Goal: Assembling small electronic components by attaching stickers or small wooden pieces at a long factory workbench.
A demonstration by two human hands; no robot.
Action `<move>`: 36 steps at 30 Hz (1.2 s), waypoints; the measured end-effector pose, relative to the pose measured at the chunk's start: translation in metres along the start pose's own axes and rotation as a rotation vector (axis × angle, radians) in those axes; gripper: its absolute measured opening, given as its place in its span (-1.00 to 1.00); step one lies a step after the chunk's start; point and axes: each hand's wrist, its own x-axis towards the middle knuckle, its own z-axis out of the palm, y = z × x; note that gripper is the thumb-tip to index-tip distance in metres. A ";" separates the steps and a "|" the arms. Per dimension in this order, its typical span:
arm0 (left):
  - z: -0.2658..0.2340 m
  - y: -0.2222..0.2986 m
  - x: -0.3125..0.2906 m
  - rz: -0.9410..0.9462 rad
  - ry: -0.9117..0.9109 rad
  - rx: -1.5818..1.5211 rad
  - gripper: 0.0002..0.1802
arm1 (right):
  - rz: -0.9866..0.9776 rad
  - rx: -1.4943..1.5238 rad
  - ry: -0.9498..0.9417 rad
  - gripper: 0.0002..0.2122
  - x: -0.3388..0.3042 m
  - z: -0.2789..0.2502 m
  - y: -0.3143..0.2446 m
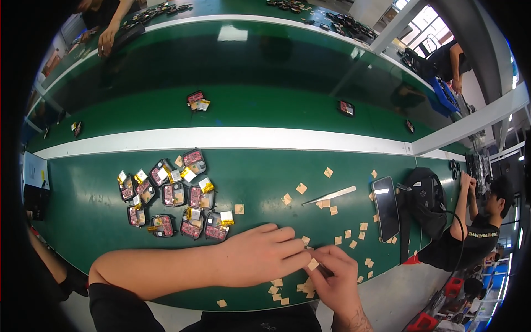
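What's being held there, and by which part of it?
A small tan square, seemingly pinched near its lower edge by the right hand. Whether the left hand, close beside it, holds anything is hidden.

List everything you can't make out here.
All in the head view:
Left thumb: hidden beneath the left hand.
Underside of the tan square at the right hand: hidden by its upper face.
Right forearm: cut off by the lower edge.
Black bag contents: hidden by fabric.
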 end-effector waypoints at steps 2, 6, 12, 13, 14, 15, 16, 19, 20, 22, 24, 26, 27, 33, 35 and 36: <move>0.000 0.000 0.001 -0.005 0.011 -0.023 -0.56 | -0.054 -0.039 0.032 -0.66 -0.003 0.001 0.001; 0.000 0.002 0.001 -0.001 0.018 -0.015 -0.55 | -0.056 -0.068 0.037 -0.64 -0.004 0.001 -0.004; 0.000 0.005 0.002 -0.015 0.012 -0.023 -0.56 | -0.079 -0.112 0.074 -0.68 -0.004 0.005 -0.007; 0.000 0.005 0.002 -0.009 0.024 -0.020 -0.56 | -0.066 -0.118 0.073 -0.70 -0.004 0.005 -0.008; 0.000 0.005 0.002 -0.003 0.035 -0.017 -0.56 | -0.053 -0.124 0.073 -0.71 -0.003 0.004 -0.008; 0.000 0.005 0.002 -0.002 0.035 -0.017 -0.56 | -0.053 -0.123 0.074 -0.71 -0.003 0.003 -0.009; 0.000 0.005 0.003 -0.002 0.031 -0.016 -0.56 | -0.039 -0.120 0.068 -0.71 -0.002 0.003 -0.010; 0.000 0.006 0.003 -0.005 0.024 -0.018 -0.55 | -0.030 -0.114 0.055 -0.71 0.002 0.001 -0.013; 0.000 0.006 0.002 -0.010 0.023 -0.019 -0.54 | -0.037 -0.112 0.045 -0.71 0.003 0.000 -0.014; 0.001 0.005 0.002 -0.008 0.028 -0.019 -0.53 | -0.050 -0.112 0.067 -0.81 0.005 0.002 -0.014; 0.001 0.005 0.002 -0.004 0.035 -0.020 -0.52 | -0.063 -0.114 0.088 -0.87 0.007 0.004 -0.013; -0.001 0.007 0.005 -0.035 0.063 -0.010 -0.72 | -0.072 -0.107 0.086 -0.87 0.009 0.006 -0.012; 0.001 0.008 0.005 -0.037 0.058 -0.007 -0.72 | -0.073 -0.101 0.086 -0.87 0.008 0.005 -0.012; 0.004 0.005 0.003 -0.029 0.091 0.023 -0.73 | -0.093 -0.099 0.166 -0.78 -0.006 0.012 -0.008; 0.002 0.009 0.003 -0.040 0.084 0.032 -0.75 | -0.010 -0.128 0.134 -0.68 -0.018 0.010 -0.020; 0.003 0.009 0.002 -0.043 0.082 0.030 -0.75 | -0.009 -0.127 0.131 -0.68 -0.022 0.010 -0.022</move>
